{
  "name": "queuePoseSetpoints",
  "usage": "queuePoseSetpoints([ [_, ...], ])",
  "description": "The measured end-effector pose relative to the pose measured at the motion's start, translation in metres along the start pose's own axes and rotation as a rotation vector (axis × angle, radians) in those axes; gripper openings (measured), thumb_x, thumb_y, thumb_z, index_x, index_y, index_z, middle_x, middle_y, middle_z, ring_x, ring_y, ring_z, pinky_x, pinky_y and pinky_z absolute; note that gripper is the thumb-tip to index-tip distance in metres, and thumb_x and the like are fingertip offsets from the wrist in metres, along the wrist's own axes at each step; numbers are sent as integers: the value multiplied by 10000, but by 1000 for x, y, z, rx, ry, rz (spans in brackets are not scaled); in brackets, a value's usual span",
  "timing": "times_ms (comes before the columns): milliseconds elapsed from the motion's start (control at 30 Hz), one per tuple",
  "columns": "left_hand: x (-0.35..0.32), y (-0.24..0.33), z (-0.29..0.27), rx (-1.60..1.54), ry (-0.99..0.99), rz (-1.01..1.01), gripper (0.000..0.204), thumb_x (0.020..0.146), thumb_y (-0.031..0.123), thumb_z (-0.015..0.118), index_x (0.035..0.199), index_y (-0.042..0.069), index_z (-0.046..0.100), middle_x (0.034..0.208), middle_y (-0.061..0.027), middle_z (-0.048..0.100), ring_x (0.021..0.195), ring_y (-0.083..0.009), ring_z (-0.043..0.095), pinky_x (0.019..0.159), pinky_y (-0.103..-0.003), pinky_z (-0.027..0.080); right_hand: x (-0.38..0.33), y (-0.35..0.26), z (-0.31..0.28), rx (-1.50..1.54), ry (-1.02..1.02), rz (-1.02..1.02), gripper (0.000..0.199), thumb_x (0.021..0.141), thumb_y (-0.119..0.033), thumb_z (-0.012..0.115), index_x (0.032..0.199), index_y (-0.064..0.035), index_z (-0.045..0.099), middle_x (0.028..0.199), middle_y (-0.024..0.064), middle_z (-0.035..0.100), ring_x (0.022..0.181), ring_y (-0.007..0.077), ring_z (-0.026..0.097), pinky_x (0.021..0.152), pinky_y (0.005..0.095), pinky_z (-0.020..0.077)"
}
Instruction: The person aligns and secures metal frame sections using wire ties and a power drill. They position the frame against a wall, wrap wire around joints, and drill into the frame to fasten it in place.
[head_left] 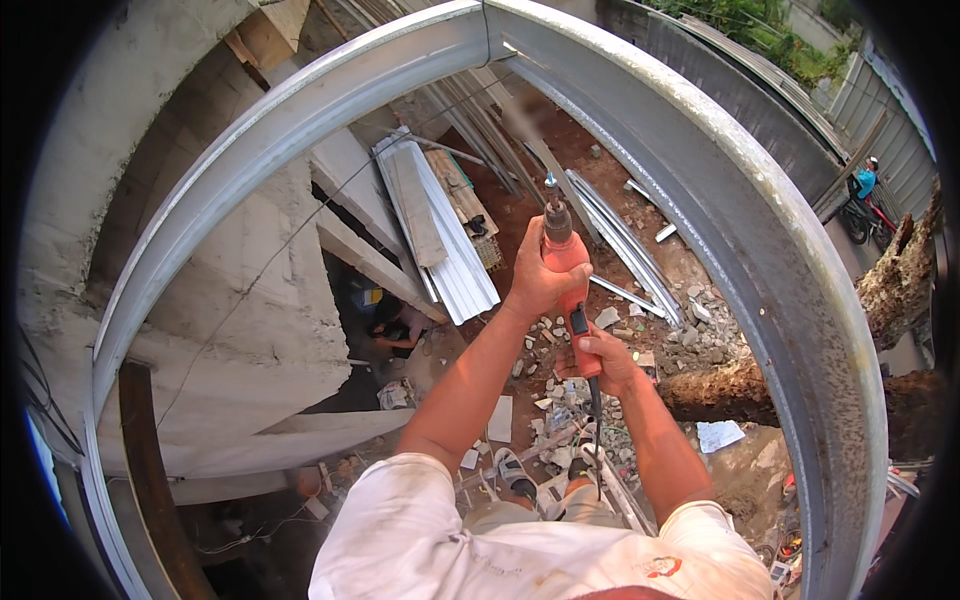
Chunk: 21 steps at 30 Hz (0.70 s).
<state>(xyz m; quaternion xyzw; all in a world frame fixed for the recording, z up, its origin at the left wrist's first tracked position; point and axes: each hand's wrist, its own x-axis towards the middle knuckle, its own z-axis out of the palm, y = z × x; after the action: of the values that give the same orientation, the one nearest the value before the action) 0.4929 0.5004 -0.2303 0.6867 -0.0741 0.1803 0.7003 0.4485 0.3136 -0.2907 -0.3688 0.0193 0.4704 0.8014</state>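
Both my hands are on a corded red-orange power drill (574, 298), its chuck pointing up and away from me. My left hand (543, 275) is wrapped round the front of the body, just behind the dark metal chuck (557, 220). My right hand (610, 361) grips the rear handle near the black trigger. A short bit with a bluish tip (550, 182) sticks out of the chuck. Its tip lies inside the outline of a bent-looking grey metal channel beam (690, 190), and I cannot tell whether they touch. The black cord (598, 415) hangs from the handle toward my feet.
Far below lie rubble (708, 325), corrugated metal sheets (430, 230) and metal profiles (625, 240). A concrete wall (250, 300) stands left, with a thin wire across it. One person (405, 328) is in the dark opening; another (866, 178) is by a motorbike at far right.
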Motion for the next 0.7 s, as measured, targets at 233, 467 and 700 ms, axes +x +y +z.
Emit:
queuePoseSetpoints([
  [233, 51, 1, -10, -281, 0, -36, 514, 719, 90, 778, 1123, 88, 460, 965, -53, 582, 863, -155, 620, 806, -347, 545, 42, -35, 13, 57, 42, -59, 546, 823, -361, 758, 1227, -125, 476, 859, 103, 606, 596, 188, 645, 492, 302, 577],
  [467, 96, 9, -14, -324, 19, -3, 530, 714, 25, 751, 1144, 80, 446, 961, -77, 587, 849, -187, 635, 797, -378, 557, 67, -66, 33, -69, 123, -131, 466, 835, -394, 752, 1113, -123, 495, 797, 47, 557, 550, 141, 583, 444, 274, 515],
  [700, 110, 23, -19, -306, 66, 19, 549, 704, -1, 746, 1157, 72, 444, 964, -82, 589, 861, -191, 635, 800, -382, 556, 78, -80, 45, -71, 76, -142, 419, 847, -366, 735, 1071, -124, 477, 783, 44, 543, 538, 145, 576, 438, 276, 514],
])
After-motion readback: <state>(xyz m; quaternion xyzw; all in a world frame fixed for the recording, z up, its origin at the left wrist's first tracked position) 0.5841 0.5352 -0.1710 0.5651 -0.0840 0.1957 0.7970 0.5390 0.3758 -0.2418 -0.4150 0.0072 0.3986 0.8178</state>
